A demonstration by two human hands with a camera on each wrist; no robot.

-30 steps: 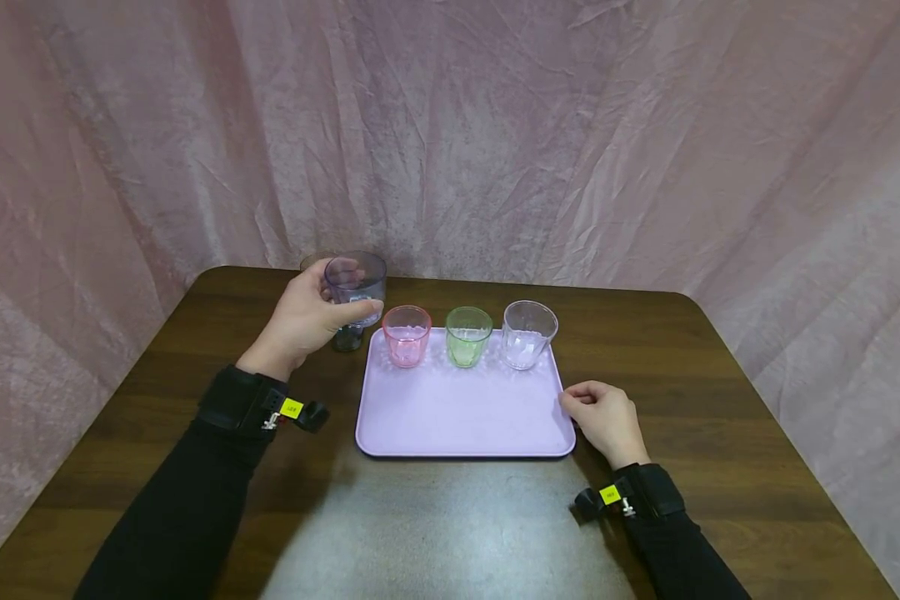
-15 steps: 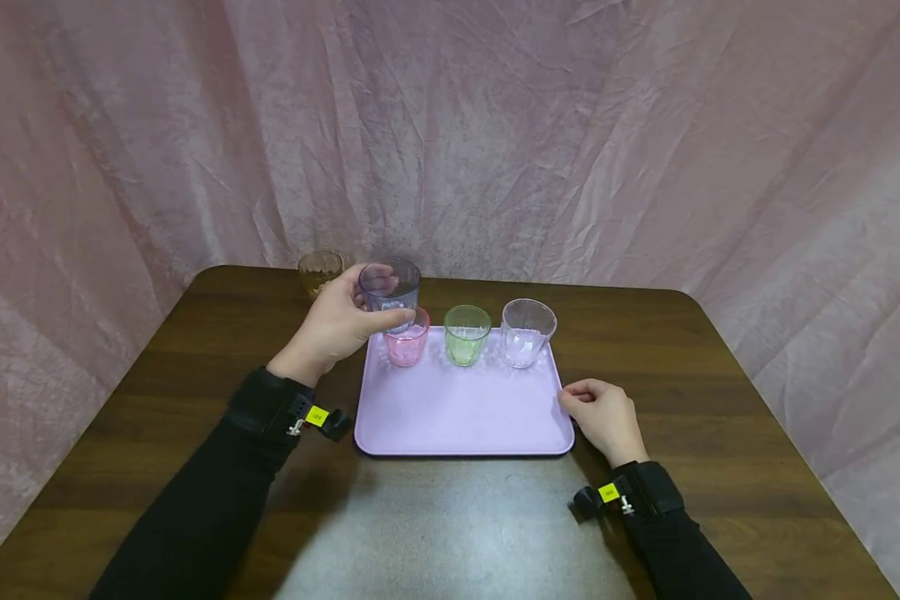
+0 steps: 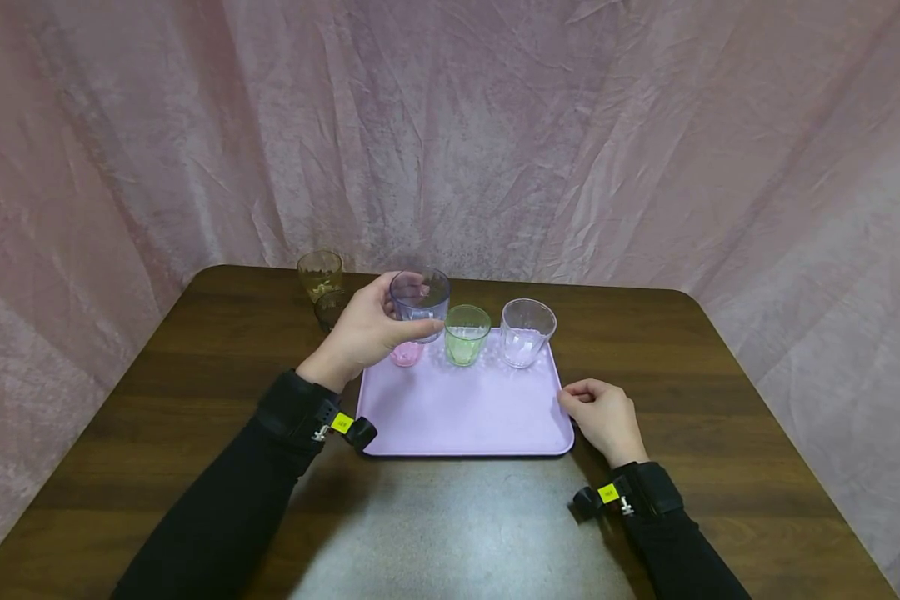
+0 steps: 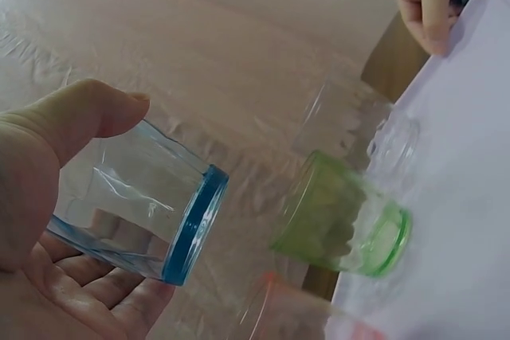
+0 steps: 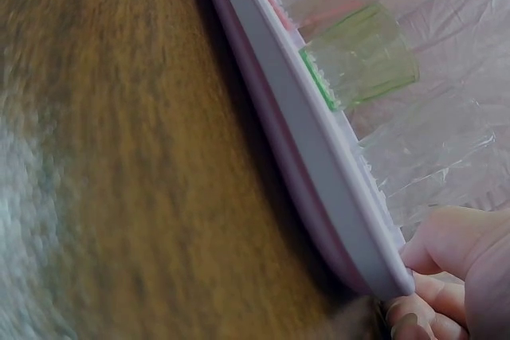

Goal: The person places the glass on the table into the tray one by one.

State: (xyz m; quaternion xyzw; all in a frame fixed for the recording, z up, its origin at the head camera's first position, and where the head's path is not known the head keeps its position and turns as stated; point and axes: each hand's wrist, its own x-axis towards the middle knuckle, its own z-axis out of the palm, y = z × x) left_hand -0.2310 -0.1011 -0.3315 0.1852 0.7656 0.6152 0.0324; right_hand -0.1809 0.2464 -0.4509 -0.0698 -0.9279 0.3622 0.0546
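My left hand (image 3: pixel 360 333) grips a blue-tinted glass (image 3: pixel 420 308), thumb on the near side and fingers round the far side. The left wrist view shows this glass with its thick blue base (image 4: pixel 195 224) well apart from the tray. It partly covers a pink glass (image 3: pixel 407 356) standing on the lilac tray (image 3: pixel 465 417). Along the tray's far edge, a green glass (image 3: pixel 467 337) and a clear glass (image 3: pixel 528 333) continue the row. My right hand (image 3: pixel 606 421) pinches the tray's right rim, with the thumb on top and fingers below in the right wrist view.
At the table's back left stands an amber glass (image 3: pixel 320 275), with a dark glass (image 3: pixel 328 308) before it, partly hidden by my left hand. A pink curtain (image 3: pixel 450 142) hangs behind the wooden table (image 3: pixel 720 400).
My left hand has carried the blue glass rightward, from left of the tray to over the pink glass. The amber and dark glasses behind it show more. My right hand stays at the rim.
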